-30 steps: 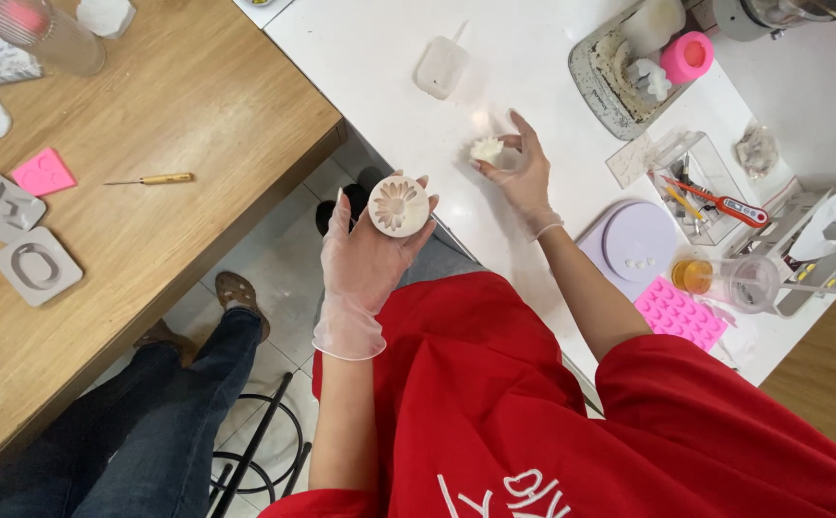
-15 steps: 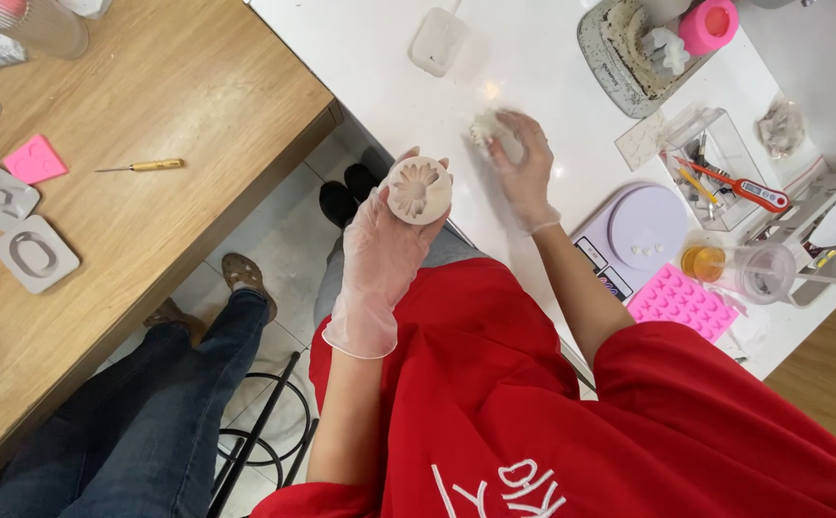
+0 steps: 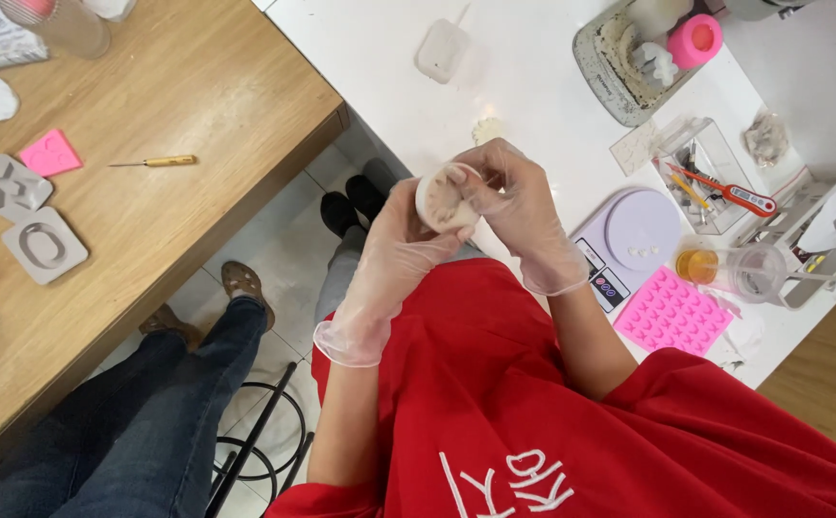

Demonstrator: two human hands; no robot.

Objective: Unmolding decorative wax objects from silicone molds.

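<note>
Both of my hands wear clear gloves and meet at the near edge of the white table (image 3: 533,67). My left hand (image 3: 401,251) grips a small round white mould (image 3: 440,200) from below. My right hand (image 3: 522,211) is closed over the mould's far side, fingertips pressing on its face. A pale lump of paste (image 3: 486,129) lies on the table just beyond my hands.
On the white table are a purple kitchen scale (image 3: 637,230), a pink silicone mould sheet (image 3: 672,313), a cup of amber liquid (image 3: 696,265), a red thermometer (image 3: 725,192) and a grey tray (image 3: 620,67). A wooden table (image 3: 149,96) at left holds grey moulds (image 3: 44,245). Another person's legs (image 3: 149,422) are below it.
My right hand has come off the table and joined my left hand on the round mould. The mould has been lifted slightly toward the table edge.
</note>
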